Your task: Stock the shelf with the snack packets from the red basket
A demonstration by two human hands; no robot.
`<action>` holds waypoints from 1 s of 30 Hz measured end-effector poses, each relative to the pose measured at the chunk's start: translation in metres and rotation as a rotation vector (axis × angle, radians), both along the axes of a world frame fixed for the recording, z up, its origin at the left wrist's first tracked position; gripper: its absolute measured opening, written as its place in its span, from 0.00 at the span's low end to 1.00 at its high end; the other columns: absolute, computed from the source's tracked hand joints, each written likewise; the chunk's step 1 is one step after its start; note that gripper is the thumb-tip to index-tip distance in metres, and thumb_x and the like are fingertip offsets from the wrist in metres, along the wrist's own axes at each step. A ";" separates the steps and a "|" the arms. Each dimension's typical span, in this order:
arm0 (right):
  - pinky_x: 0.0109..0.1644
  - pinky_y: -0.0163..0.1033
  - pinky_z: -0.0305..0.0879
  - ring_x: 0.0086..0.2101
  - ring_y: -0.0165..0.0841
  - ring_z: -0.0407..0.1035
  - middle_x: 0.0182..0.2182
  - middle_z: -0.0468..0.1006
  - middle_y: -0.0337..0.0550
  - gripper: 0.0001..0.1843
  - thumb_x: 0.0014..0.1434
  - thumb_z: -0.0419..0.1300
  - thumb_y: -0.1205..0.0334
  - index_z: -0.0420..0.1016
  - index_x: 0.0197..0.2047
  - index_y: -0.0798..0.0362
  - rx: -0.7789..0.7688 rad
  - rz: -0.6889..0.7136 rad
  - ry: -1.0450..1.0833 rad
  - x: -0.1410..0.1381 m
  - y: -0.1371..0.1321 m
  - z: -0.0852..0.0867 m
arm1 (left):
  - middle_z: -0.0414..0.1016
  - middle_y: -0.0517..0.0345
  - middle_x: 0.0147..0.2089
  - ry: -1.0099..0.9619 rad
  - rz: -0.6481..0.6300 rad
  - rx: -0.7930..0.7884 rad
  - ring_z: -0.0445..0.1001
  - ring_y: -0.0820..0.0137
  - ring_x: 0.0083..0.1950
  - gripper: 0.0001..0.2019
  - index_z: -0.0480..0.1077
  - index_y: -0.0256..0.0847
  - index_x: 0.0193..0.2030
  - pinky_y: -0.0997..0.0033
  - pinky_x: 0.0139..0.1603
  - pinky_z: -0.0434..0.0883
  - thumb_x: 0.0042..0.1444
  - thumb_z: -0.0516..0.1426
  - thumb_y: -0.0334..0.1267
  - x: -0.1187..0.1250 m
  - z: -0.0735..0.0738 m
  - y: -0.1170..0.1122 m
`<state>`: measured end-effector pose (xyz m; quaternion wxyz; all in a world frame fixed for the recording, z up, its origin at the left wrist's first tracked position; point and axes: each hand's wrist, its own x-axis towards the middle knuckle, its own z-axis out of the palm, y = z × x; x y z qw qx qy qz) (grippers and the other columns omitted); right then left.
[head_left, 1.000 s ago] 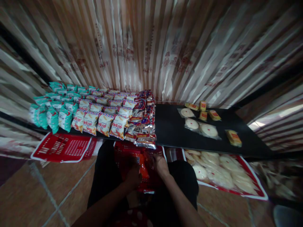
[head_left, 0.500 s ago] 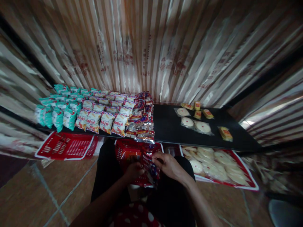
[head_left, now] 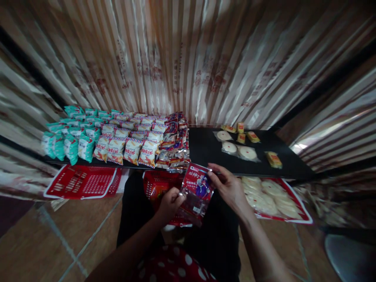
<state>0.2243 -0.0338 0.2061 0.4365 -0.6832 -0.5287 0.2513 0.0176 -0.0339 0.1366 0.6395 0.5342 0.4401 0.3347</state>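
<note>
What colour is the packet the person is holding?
The packet is mostly dark red, with some blue-purple and pale lettering; it shows best in the head view.

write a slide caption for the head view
Left hand and right hand hold a red packet before a black shelf bearing rows of snack bags.

Tilted low over the red basket half a second ago, the dark red packet is now being held higher, showing its printed front. The right hand is rising to the packet's upper right corner; the left hand is shifting slightly upward.
</note>
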 end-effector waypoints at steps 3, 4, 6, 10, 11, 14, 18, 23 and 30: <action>0.30 0.39 0.67 0.27 0.33 0.70 0.40 0.78 0.47 0.31 0.51 0.60 0.43 0.68 0.55 0.50 0.067 -0.157 0.137 -0.002 -0.002 -0.001 | 0.60 0.66 0.24 -0.059 0.038 0.064 0.59 0.75 0.27 0.13 0.58 0.41 0.25 0.74 0.29 0.57 0.50 0.55 0.47 0.001 0.010 0.003; 0.30 0.39 0.67 0.27 0.33 0.70 0.37 0.78 0.47 0.33 0.50 0.60 0.43 0.67 0.56 0.51 0.085 -0.212 0.179 -0.002 -0.002 -0.002 | 0.59 0.66 0.24 -0.075 0.053 0.069 0.59 0.75 0.27 0.14 0.58 0.41 0.25 0.74 0.29 0.57 0.51 0.55 0.47 0.001 0.012 0.005; 0.31 0.39 0.67 0.29 0.34 0.70 0.33 0.78 0.45 0.34 0.49 0.61 0.42 0.68 0.55 0.52 0.112 -0.306 0.260 -0.003 -0.003 -0.004 | 0.60 0.65 0.23 -0.111 0.086 0.059 0.59 0.75 0.26 0.14 0.58 0.41 0.25 0.75 0.29 0.57 0.51 0.56 0.47 0.001 0.016 0.009; 0.39 0.41 0.69 0.37 0.37 0.72 0.41 0.79 0.47 0.29 0.47 0.63 0.41 0.73 0.48 0.50 0.057 -0.241 0.446 -0.010 -0.007 -0.007 | 0.66 0.62 0.26 -0.186 0.148 0.034 0.64 0.74 0.28 0.13 0.62 0.40 0.28 0.75 0.31 0.60 0.49 0.58 0.47 0.004 0.023 0.019; 0.41 0.41 0.69 0.39 0.37 0.72 0.41 0.79 0.47 0.28 0.48 0.62 0.41 0.74 0.47 0.50 0.014 -0.163 0.483 -0.014 -0.009 -0.006 | 0.67 0.62 0.26 -0.203 0.168 0.028 0.64 0.74 0.28 0.13 0.63 0.39 0.28 0.75 0.31 0.61 0.48 0.58 0.47 0.005 0.024 0.022; 0.43 0.41 0.70 0.38 0.37 0.73 0.38 0.80 0.45 0.26 0.48 0.64 0.43 0.74 0.46 0.50 -0.077 0.057 0.541 -0.028 -0.011 -0.004 | 0.68 0.63 0.24 -0.258 0.229 0.004 0.65 0.75 0.27 0.13 0.63 0.39 0.27 0.76 0.30 0.62 0.47 0.60 0.46 0.009 0.030 0.029; 0.42 0.40 0.70 0.35 0.35 0.73 0.36 0.80 0.42 0.24 0.44 0.67 0.47 0.73 0.43 0.48 -0.027 0.111 0.588 -0.046 -0.001 0.000 | 0.70 0.62 0.26 -0.302 0.277 -0.046 0.68 0.75 0.27 0.14 0.63 0.39 0.28 0.76 0.29 0.65 0.47 0.61 0.46 0.012 0.033 0.037; 0.36 0.39 0.69 0.31 0.35 0.73 0.33 0.80 0.42 0.25 0.46 0.65 0.46 0.70 0.45 0.50 -0.006 0.096 0.535 -0.051 0.029 0.001 | 0.74 0.56 0.36 -0.285 0.352 -0.040 0.74 0.70 0.35 0.16 0.66 0.40 0.40 0.73 0.33 0.71 0.48 0.61 0.45 0.009 0.028 0.055; 0.34 0.38 0.68 0.30 0.34 0.71 0.30 0.78 0.42 0.24 0.51 0.59 0.49 0.69 0.48 0.53 0.047 0.101 0.245 -0.051 0.088 -0.012 | 0.73 0.51 0.46 -0.043 0.428 0.168 0.73 0.66 0.46 0.13 0.69 0.41 0.46 0.69 0.42 0.73 0.52 0.57 0.34 -0.004 0.018 0.081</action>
